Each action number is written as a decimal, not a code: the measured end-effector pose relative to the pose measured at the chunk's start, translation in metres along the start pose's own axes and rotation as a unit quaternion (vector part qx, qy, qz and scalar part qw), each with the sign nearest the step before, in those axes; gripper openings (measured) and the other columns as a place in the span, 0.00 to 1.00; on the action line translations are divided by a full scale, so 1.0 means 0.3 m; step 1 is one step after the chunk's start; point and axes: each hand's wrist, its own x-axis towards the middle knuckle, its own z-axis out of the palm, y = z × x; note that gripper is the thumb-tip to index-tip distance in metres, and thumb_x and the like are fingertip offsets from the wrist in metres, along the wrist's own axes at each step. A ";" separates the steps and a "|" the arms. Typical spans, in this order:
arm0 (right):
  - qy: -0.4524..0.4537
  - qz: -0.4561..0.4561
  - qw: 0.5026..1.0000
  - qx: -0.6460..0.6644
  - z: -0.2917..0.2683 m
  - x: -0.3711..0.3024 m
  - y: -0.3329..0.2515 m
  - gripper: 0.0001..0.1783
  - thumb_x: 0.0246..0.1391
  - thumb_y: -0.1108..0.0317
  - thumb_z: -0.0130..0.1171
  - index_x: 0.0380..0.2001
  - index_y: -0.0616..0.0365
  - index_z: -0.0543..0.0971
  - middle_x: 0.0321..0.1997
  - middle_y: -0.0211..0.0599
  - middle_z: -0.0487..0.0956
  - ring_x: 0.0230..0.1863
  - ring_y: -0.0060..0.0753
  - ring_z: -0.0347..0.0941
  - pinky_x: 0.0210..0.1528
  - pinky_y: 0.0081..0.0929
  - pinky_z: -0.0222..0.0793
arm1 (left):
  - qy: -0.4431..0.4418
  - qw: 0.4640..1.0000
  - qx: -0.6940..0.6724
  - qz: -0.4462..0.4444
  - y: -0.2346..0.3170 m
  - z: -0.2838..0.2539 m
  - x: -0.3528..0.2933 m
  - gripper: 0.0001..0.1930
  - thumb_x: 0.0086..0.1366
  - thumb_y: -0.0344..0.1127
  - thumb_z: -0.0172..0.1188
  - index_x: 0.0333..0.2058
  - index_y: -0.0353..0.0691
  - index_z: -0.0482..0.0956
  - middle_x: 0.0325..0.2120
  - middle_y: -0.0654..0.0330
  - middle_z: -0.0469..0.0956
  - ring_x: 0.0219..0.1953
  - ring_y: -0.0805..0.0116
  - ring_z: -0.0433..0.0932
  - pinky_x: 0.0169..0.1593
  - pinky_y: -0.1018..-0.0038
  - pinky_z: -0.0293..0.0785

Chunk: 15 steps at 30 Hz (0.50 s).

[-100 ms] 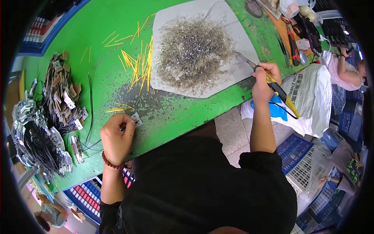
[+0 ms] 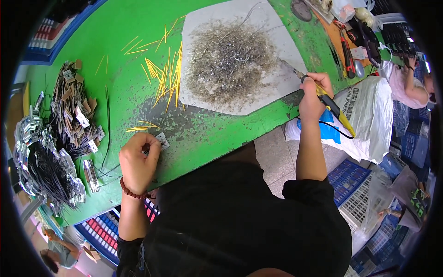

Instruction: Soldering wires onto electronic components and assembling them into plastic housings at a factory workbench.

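Note:
My left hand (image 2: 138,164) is closed in a pinch near the table's front edge, on a small white circuit board (image 2: 162,140) with dark marks; its fingers partly cover the board. A thin black wire (image 2: 110,174) runs from beside that hand to the left. In my right hand (image 2: 314,99) is a yellow-and-black soldering iron (image 2: 340,119), gripped like a pen. Its metal tip points up and left, at the right border of a heap of grey solder waste (image 2: 230,60). The heap lies on a pale sheet (image 2: 287,85). Short yellow sticks (image 2: 141,129) lie just beyond my left hand.
More thin yellow sticks (image 2: 175,78) are scattered left of the sheet. Bundles of wired boards (image 2: 69,115) and silvery wired parts (image 2: 46,171) crowd the green table's left side. Pliers (image 2: 347,57) lie far right. A white sack (image 2: 369,120) stands beside the table; other people are nearby.

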 end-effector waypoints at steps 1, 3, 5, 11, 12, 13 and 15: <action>-0.003 0.000 1.000 0.001 0.001 -0.004 0.001 0.03 0.50 0.77 0.56 0.30 0.63 0.76 0.27 0.29 0.74 0.24 0.17 0.69 0.28 0.14 0.66 | 0.002 1.000 -0.002 0.001 -0.002 -0.002 -0.001 0.02 0.56 0.25 0.60 0.27 0.33 0.78 0.22 0.55 0.77 0.24 0.65 0.78 0.31 0.74 0.73; -0.010 -0.033 0.997 0.064 0.004 -0.025 0.004 0.03 0.50 0.78 0.54 0.29 0.64 0.76 0.27 0.30 0.73 0.24 0.18 0.69 0.29 0.15 0.67 | 0.007 1.000 -0.003 -0.005 -0.008 -0.006 -0.004 0.02 0.55 0.25 0.60 0.27 0.33 0.78 0.22 0.55 0.77 0.24 0.65 0.78 0.31 0.73 0.73; -0.061 -0.021 0.993 0.098 0.047 -0.073 -0.035 0.03 0.48 0.80 0.52 0.29 0.63 0.73 0.26 0.32 0.71 0.23 0.18 0.65 0.27 0.15 0.64 | 0.003 1.000 0.024 -0.004 -0.014 -0.016 -0.012 0.02 0.55 0.26 0.61 0.26 0.34 0.78 0.21 0.54 0.77 0.24 0.63 0.77 0.30 0.72 0.73; -0.264 0.020 0.939 0.221 0.223 -0.313 -0.171 0.12 0.51 0.70 0.63 0.33 0.61 0.70 0.26 0.29 0.69 0.26 0.16 0.60 0.29 0.17 0.56 | 0.015 0.998 0.039 0.056 -0.028 0.002 0.000 0.03 0.54 0.30 0.59 0.25 0.38 0.76 0.23 0.53 0.76 0.28 0.52 0.77 0.32 0.63 0.73; -0.288 0.026 0.929 0.232 0.263 -0.353 -0.195 0.12 0.51 0.69 0.63 0.33 0.61 0.70 0.26 0.30 0.70 0.26 0.16 0.60 0.29 0.17 0.56 | 0.030 0.997 0.023 0.074 -0.041 0.009 -0.001 0.03 0.54 0.30 0.59 0.25 0.38 0.76 0.24 0.54 0.76 0.29 0.52 0.77 0.32 0.63 0.74; -0.325 0.014 0.924 0.201 0.289 -0.371 -0.215 0.13 0.51 0.69 0.63 0.34 0.60 0.69 0.28 0.30 0.70 0.26 0.16 0.60 0.29 0.17 0.55 | 0.038 0.996 0.023 0.077 -0.044 0.007 -0.001 0.04 0.54 0.30 0.59 0.25 0.37 0.76 0.25 0.54 0.76 0.29 0.52 0.77 0.32 0.62 0.74; -0.360 0.052 0.909 0.202 0.338 -0.405 -0.240 0.13 0.52 0.69 0.63 0.33 0.60 0.69 0.29 0.31 0.70 0.27 0.17 0.60 0.29 0.18 0.55 | 0.082 0.991 0.007 0.105 -0.058 0.022 0.002 0.04 0.54 0.28 0.61 0.25 0.36 0.75 0.27 0.56 0.76 0.27 0.55 0.77 0.31 0.66 0.73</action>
